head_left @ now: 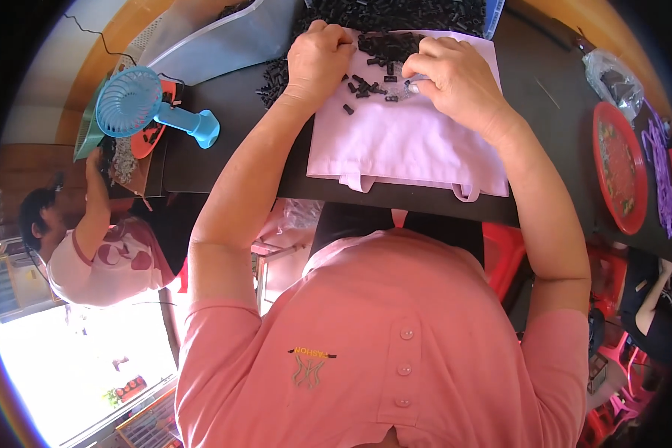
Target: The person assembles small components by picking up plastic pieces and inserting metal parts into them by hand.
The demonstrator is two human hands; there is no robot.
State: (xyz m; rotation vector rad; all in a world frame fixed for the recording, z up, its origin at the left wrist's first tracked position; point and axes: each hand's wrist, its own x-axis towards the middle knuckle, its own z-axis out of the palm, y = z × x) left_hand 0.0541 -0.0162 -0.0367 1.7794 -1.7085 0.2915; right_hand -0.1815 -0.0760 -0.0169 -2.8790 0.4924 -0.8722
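A pale pink cloth bag [396, 145] lies flat on the dark table, its two short handles toward me. Small black tube-shaped parts [384, 51] are scattered over its far half, with a few loose ones nearer the middle. My left hand [319, 61] rests at the bag's far left corner, fingers curled together; what they hold is hidden. Over the bag's right half, my right hand [455, 78] pinches with thumb and fingers beside some small clear pieces [400, 91]. Whatever sits in that pinch is too small to name.
A big heap of black parts [396, 13] lies beyond the bag, beside a translucent bin [216, 45]. A blue fan [131, 101] stands at left near an orange tray [155, 127]. At right are a red round tray [618, 168] and a clear plastic bag [612, 82]. Another person [104, 254] sits at left.
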